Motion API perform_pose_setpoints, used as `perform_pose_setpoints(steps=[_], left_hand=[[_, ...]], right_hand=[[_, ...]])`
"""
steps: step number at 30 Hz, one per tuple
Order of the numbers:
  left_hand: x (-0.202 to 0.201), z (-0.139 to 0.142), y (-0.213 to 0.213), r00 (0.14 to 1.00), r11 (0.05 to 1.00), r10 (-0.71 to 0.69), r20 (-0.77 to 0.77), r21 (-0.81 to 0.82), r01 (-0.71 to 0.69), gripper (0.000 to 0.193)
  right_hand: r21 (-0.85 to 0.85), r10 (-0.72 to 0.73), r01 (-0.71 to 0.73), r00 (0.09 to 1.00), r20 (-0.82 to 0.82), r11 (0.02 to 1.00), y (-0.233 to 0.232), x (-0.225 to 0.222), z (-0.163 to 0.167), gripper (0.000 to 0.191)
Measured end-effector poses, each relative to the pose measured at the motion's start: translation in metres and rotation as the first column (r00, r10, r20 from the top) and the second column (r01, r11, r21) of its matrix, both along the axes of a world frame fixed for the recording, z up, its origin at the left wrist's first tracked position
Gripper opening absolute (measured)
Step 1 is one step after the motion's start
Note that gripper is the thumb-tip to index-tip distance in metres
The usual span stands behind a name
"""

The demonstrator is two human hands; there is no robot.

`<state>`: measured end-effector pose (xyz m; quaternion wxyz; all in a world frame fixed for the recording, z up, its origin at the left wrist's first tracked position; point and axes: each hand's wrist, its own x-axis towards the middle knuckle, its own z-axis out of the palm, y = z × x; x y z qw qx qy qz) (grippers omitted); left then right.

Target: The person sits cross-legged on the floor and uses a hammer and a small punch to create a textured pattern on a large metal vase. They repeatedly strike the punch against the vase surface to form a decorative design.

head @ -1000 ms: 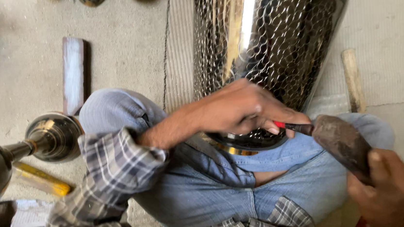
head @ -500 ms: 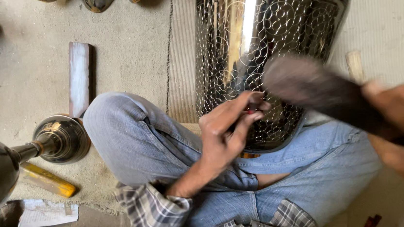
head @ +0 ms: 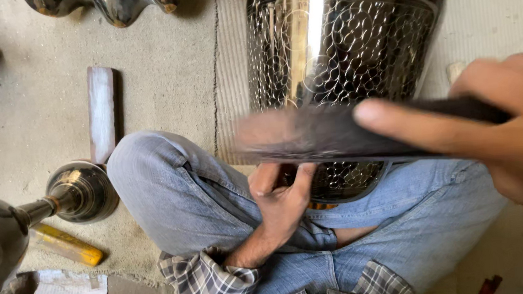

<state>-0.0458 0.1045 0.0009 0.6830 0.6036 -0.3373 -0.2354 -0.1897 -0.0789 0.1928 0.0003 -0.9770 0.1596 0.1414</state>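
The person sits cross-legged on a concrete floor (head: pixel 167 79) in blue jeans (head: pixel 171 193) and a plaid shirt (head: pixel 207 287). A large dark metal vessel (head: pixel 340 39), covered in fine engraved scrollwork with a bright reflection down its side, lies with its lower end resting on the lap, between the knees. The left hand (head: pixel 282 205) sits at the vessel's lower rim, fingers bent and pressed against the metal, palm toward the body; it steadies the vessel rather than closing around it. The right hand (head: pixel 513 137) is close to the camera at right, clenched around the dark handle of a hammer (head: pixel 311 137), thumb lying along the shaft. The hammer is motion-blurred and crosses in front of the vessel's lower body; whether it touches the surface cannot be told. To the left on the floor: a flat wooden block (head: pixel 102 112), a dark metal pedestal piece (head: pixel 79 191) with a round foot, a yellow tool (head: pixel 68 244) just beside it, and a paper sheet (head: pixel 65 287). More polished metalware (head: pixel 107 3) lies at the top edge.
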Motion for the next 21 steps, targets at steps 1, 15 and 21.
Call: perform_pose_setpoints(steps=[1, 15, 21], left_hand=[[0.002, 0.002, -0.002, 1.0, 1.0, 0.002, -0.014, -0.002, -0.002, 0.013], [0.11, 0.006, -0.085, 0.875, 0.934, 0.225, -0.428, -0.16, -0.318, 0.05], [0.12, -0.032, -0.109, 0.877, 0.963, 0.268, -0.399, 0.077, -0.259, 0.046]], right_hand=[[-0.012, 0.008, -0.008, 1.0, 0.001, 1.0, -0.004, -0.005, -0.002, 0.08], [0.349, -0.774, 0.754, 0.318, 0.548, 0.557, -0.021, -0.133, -0.165, 0.087], [0.265, -0.865, 0.827, 0.444, 0.234, 0.496, -0.023, -0.104, -0.224, 0.083]])
